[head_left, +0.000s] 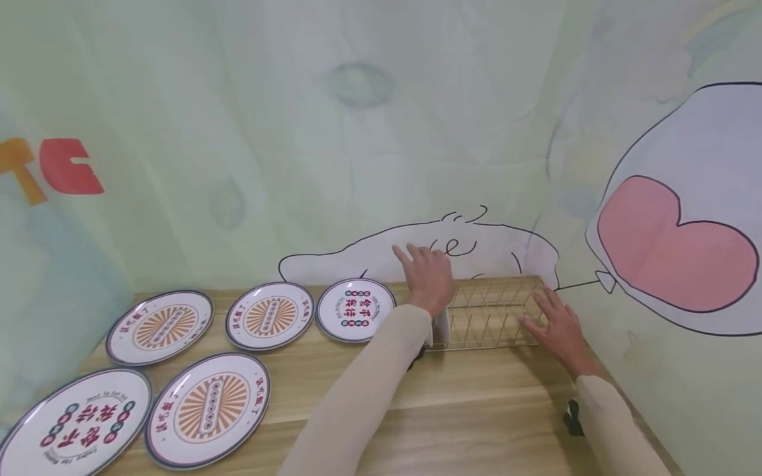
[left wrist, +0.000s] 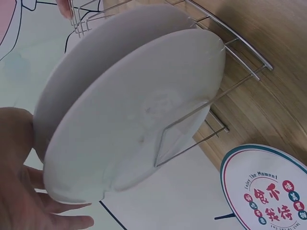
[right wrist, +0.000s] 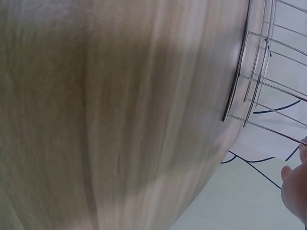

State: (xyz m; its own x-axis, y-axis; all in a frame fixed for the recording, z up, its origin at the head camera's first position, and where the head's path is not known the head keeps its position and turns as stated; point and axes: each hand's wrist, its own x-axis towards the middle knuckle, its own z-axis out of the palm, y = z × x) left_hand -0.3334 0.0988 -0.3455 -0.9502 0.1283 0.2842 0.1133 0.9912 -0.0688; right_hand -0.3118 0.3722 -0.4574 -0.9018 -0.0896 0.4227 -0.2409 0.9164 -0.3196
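Note:
A metal wire rack (head_left: 494,324) stands at the back of the wooden table. Two white plates (left wrist: 139,115) lean upright in its left end, their plain undersides facing the left wrist camera. My left hand (head_left: 427,277) is at the plates' outer edges, fingers extended and spread; in the left wrist view some fingers are partly hidden behind the nearer plate. At the rack's other end, my right hand (head_left: 559,330) rests with thumb and fingers apart, fingertips right at the end wires. Only part of this hand shows in the right wrist view.
Several printed plates lie flat to the left: a small one (head_left: 356,311) beside the rack, others behind (head_left: 270,316) and in front (head_left: 207,410). A cartoon-printed cloth wall (head_left: 357,165) closes off the back. Small black objects (head_left: 573,418) sit near my sleeves.

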